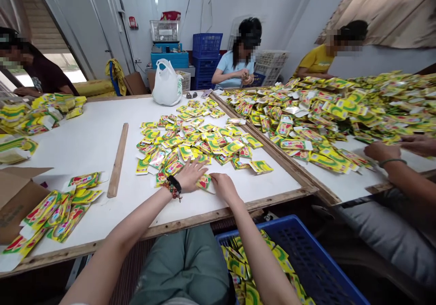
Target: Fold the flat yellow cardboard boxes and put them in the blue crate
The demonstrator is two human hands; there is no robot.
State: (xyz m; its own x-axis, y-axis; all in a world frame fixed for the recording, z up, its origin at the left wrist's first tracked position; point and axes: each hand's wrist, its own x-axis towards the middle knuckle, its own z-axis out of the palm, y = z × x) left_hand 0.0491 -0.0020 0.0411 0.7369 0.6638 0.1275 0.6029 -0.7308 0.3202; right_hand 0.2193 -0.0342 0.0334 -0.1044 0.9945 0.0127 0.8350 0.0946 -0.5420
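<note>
White table, yellow sachet between left hand and right hand

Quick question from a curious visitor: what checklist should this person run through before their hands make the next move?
1. Left hand has room: ok, spread on the yellow sachets.
2. Right hand has hold of its sachet: cannot tell; it touches the sachet, but the grip is unclear.
3. Wooden strip is out of the way: ok, apart from both hands.
4. Blue plastic crate is within reach: ok, just below the table edge.
5. Sachets by the cardboard box are secure: not ok, some overhang the table edge.
6. Co-worker's hands are apart: ok, at the neighbouring table.
</note>
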